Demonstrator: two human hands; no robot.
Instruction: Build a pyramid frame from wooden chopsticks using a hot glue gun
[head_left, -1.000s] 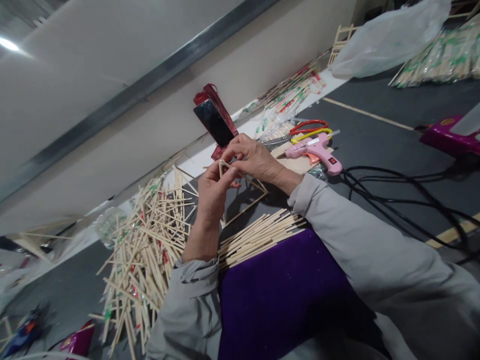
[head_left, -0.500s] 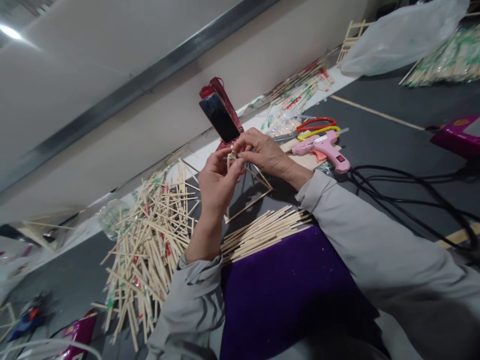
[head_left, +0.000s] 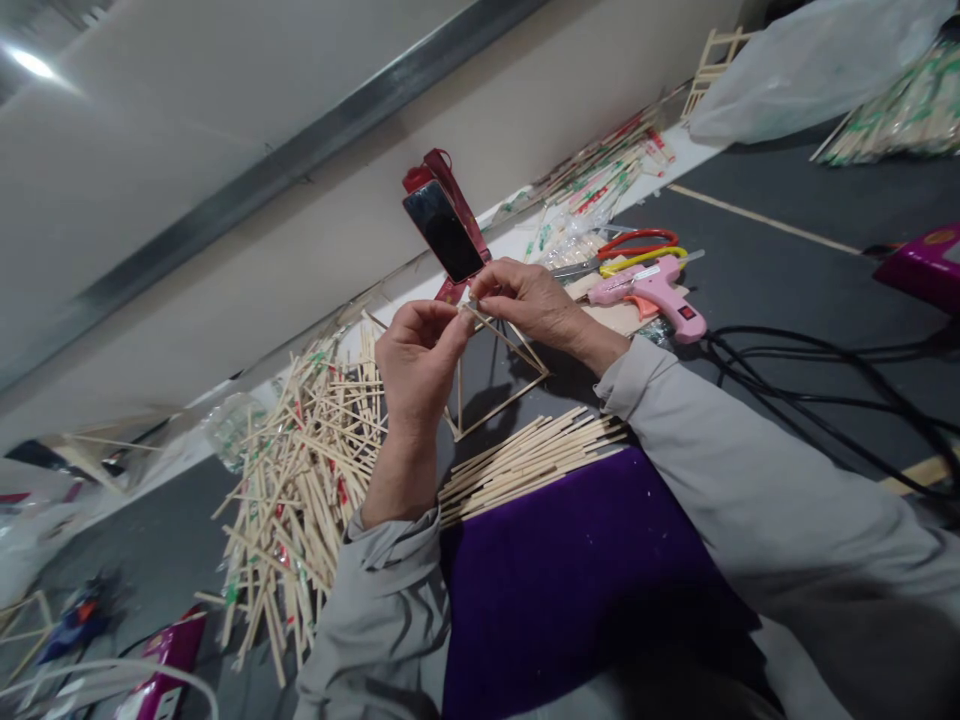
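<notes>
A frame of thin wooden sticks point(head_left: 501, 404) stands on the dark table, its top between my hands. My left hand point(head_left: 418, 365) pinches the frame's top corner between thumb and fingertips. Touching the same corner from the right, my right hand point(head_left: 529, 305) has its thumb and fingers closed; whatever small piece lies between them is too small to make out. Loose sticks point(head_left: 532, 460) lie side by side in front of the frame, along the edge of a purple cloth point(head_left: 562, 580).
A heap of sticks point(head_left: 300, 480) lies at the left. Behind my hands a phone point(head_left: 444, 232) leans on a red stand. On the right are a pink glue gun point(head_left: 660, 292), scissors point(head_left: 637, 242) and black cables point(head_left: 817, 370). A plastic bag point(head_left: 810, 70) lies at the back right.
My left hand has shifted slightly left and its fingers sit lower on the corner, showing more of the frame. My right hand stays at the top. The whole view has shifted a little.
</notes>
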